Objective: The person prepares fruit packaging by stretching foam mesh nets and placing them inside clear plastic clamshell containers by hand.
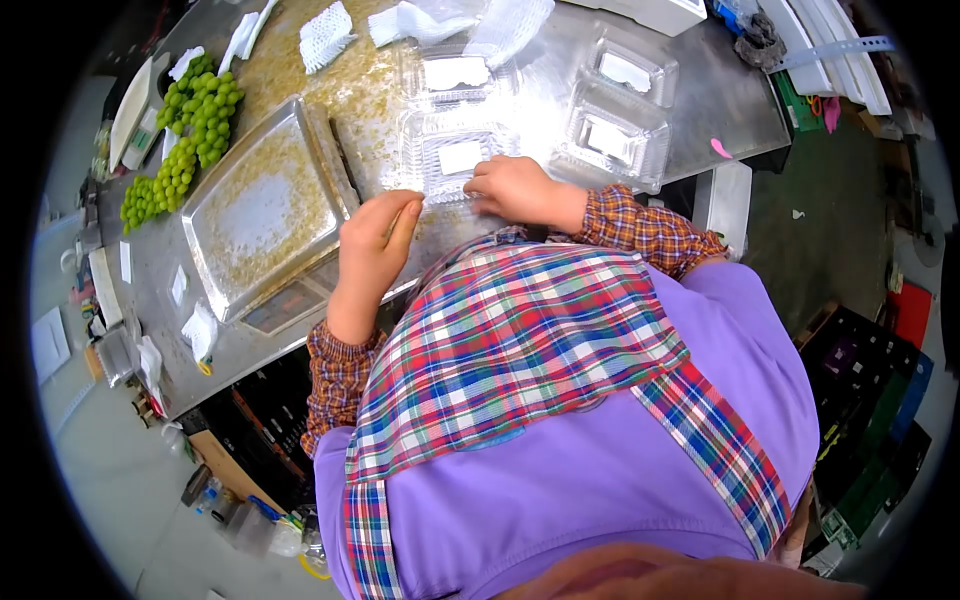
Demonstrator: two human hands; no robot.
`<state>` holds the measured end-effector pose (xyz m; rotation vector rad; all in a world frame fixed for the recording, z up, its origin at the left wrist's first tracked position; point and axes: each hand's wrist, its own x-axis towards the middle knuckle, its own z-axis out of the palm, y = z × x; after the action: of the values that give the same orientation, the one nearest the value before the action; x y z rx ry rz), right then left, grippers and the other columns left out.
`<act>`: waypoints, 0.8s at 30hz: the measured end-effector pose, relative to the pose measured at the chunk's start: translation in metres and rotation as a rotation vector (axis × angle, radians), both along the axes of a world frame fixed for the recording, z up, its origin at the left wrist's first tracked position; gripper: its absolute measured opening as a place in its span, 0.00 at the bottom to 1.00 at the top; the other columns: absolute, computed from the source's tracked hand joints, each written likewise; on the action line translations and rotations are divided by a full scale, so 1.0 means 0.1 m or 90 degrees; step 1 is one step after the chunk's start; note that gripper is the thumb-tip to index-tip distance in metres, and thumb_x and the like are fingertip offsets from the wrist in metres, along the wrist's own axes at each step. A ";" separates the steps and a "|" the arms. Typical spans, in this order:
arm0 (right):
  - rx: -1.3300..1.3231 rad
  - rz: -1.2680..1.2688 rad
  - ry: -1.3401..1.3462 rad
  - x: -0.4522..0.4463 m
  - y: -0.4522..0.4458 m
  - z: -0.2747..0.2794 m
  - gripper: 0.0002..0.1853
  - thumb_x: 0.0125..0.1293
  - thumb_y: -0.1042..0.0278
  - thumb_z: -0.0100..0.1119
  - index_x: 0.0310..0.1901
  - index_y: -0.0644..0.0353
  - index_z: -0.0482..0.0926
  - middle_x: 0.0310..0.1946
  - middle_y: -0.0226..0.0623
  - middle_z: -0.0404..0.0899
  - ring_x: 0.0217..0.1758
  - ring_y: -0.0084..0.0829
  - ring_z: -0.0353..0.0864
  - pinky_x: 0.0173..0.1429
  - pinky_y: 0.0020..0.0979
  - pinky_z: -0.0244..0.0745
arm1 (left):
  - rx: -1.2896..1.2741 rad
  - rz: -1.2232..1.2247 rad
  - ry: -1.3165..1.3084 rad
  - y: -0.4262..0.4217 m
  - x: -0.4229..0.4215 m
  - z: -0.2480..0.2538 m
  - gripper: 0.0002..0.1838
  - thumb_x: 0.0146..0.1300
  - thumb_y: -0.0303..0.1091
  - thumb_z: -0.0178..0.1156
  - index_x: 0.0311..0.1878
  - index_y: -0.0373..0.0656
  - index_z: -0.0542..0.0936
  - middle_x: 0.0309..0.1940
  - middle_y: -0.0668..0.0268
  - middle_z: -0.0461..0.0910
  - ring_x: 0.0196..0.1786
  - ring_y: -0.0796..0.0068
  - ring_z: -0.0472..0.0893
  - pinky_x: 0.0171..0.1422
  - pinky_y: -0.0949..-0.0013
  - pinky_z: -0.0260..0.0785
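Head view shows a clear, shiny, ribbed plastic container [455, 150].

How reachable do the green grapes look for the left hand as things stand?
Probably yes: the metal tray lies between the left hand and the green grapes, but looks shallow enough to reach over, and the grapes are mostly uncovered.

No text, brand or number can be read; the white rectangle [460, 157] in the near clear container [413, 160] shows no legible print, and whether it is a label or glare cannot be told; the same goes for the white patches [624, 71] in the other clear containers [655, 142]; the greenish panel [140, 142] of the pale device [131, 110] on the desk [715, 122] is too small to read.
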<state>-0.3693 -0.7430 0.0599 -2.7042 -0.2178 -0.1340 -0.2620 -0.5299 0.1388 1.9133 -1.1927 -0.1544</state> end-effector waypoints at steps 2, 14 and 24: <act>0.048 0.023 0.019 0.02 -0.05 0.02 0.12 0.56 0.56 0.64 0.35 0.55 0.83 0.32 0.38 0.79 0.40 0.42 0.81 0.38 0.40 0.77 | -0.031 -0.033 -0.014 -0.19 0.00 0.05 0.06 0.62 0.28 0.61 0.41 0.38 0.82 0.37 0.56 0.83 0.39 0.56 0.83 0.43 0.65 0.75; -0.129 0.008 0.044 -0.06 0.03 -0.09 0.16 0.56 0.49 0.63 0.30 0.55 0.83 0.32 0.35 0.78 0.37 0.40 0.78 0.38 0.39 0.77 | 0.142 -0.207 -0.114 -0.83 0.19 -0.96 0.06 0.60 0.29 0.54 0.34 0.36 0.76 0.36 0.54 0.78 0.40 0.47 0.77 0.45 0.53 0.70; 0.220 0.242 0.183 0.22 -0.42 0.27 0.20 0.57 0.47 0.66 0.42 0.55 0.84 0.36 0.42 0.82 0.38 0.44 0.81 0.44 0.38 0.76 | 0.267 -0.165 -0.096 -0.59 0.00 -0.88 0.19 0.65 0.34 0.52 0.58 0.42 0.73 0.51 0.49 0.78 0.46 0.45 0.79 0.50 0.52 0.73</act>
<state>-0.3475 -0.7849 0.0870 -2.2583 -0.5585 0.3001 -0.2617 -0.5891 0.0512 2.1480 -1.6075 -0.4353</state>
